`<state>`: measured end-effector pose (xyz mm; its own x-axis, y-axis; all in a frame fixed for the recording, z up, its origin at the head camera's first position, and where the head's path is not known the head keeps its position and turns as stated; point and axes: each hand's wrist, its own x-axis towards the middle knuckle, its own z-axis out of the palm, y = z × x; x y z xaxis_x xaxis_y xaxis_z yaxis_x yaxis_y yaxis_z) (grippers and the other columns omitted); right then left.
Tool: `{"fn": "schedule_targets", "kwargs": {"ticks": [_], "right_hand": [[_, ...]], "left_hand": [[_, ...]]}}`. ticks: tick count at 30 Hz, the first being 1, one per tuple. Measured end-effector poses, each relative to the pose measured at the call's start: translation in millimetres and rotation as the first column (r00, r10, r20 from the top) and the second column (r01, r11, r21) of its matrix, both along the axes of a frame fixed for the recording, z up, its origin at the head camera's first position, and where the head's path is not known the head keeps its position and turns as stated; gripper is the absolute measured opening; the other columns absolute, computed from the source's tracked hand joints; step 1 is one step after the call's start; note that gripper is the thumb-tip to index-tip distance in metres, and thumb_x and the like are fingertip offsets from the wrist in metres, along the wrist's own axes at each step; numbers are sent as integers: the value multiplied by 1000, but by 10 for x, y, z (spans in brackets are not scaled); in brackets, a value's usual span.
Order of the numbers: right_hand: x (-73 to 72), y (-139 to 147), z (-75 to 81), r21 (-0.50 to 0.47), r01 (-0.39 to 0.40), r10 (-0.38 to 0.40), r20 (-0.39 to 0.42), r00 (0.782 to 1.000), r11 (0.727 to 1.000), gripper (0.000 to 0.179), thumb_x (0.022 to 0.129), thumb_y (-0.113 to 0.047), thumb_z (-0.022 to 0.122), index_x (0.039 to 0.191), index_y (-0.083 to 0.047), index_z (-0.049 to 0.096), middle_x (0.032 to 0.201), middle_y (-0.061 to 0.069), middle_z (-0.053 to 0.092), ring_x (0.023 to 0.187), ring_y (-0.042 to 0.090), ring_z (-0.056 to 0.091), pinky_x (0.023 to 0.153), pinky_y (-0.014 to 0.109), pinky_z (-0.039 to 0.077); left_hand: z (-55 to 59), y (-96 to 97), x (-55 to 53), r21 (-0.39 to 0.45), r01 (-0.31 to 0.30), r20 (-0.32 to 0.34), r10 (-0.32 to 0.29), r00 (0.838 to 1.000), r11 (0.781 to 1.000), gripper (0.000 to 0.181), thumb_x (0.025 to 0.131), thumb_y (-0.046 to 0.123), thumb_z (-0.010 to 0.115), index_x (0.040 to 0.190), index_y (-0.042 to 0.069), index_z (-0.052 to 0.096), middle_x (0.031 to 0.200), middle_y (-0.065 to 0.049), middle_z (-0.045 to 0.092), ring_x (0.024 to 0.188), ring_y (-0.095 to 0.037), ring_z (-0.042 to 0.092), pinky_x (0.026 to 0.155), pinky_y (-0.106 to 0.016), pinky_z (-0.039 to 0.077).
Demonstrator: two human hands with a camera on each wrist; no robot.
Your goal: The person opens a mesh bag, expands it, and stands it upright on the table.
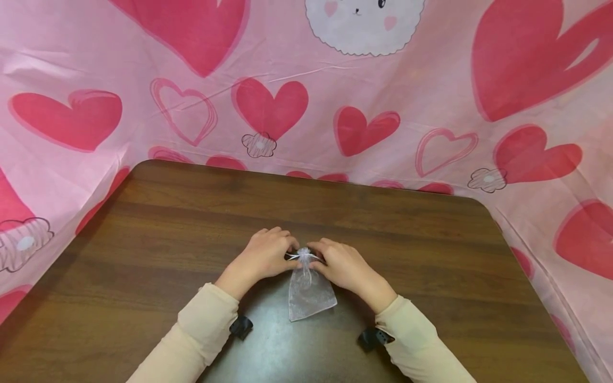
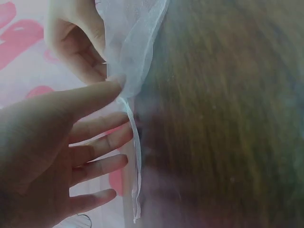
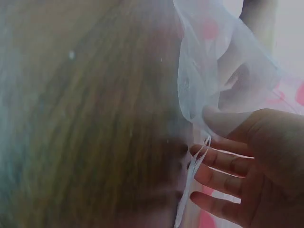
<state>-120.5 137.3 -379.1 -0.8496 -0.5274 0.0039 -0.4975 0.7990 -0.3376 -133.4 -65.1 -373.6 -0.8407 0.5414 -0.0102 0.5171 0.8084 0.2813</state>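
Note:
A small sheer white organza drawstring bag [image 1: 311, 299] lies at the middle of the table, its gathered neck pointing away from me. My left hand [image 1: 268, 252] pinches the neck from the left, thumb and fingers on either side of it. From the right, my right hand [image 1: 342, 265] pinches the same neck. White drawstrings [image 1: 293, 256] stick out sideways between the hands. In the left wrist view a ribbon [image 2: 137, 161] trails from the left thumb past the spread fingers. In the right wrist view another ribbon [image 3: 187, 190] runs beside the right fingers.
The dark brown wooden table [image 1: 143, 255] has rounded far corners. A pink cloth with red hearts [image 1: 270, 109] hangs behind it and along both sides. Black straps [image 1: 241, 327] sit at the cuffs of the cream sleeves [image 1: 201, 324].

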Motion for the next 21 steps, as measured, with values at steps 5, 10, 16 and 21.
{"fn": "schedule_targets", "kwargs": {"ticks": [5,10,16,21], "right_hand": [[36,-34,-12,-17,14,-13,24,1000,1000,37,88,-26,77,120,-10,67,85,-7,54,67,9,49,58,28,42],[68,-48,-31,-49,39,-39,-2,999,998,25,88,-24,77,107,-14,65,82,-8,54,67,8,50,58,29,42],[150,-33,1,-109,59,-65,-57,996,992,23,87,-20,78,103,-16,62,82,-7,60,67,8,53,60,29,45],[239,-6,45,-204,41,-68,-130,989,978,26,84,-15,80,101,-15,61,85,-4,67,70,8,59,61,28,48]], "left_hand": [[-7,18,11,-1,16,-14,-16,1000,1000,30,79,39,83,98,18,72,94,4,65,95,-19,57,88,-44,45],[-24,14,36,47,18,4,-18,1000,999,30,78,36,85,95,18,68,88,6,63,89,-16,54,85,-42,45],[14,-30,82,151,5,64,-15,998,989,30,82,39,81,103,19,71,86,10,63,83,-11,56,77,-36,46],[67,-83,107,267,-15,136,-22,990,963,22,89,38,74,104,22,72,88,14,67,84,-6,61,78,-35,49]]}}
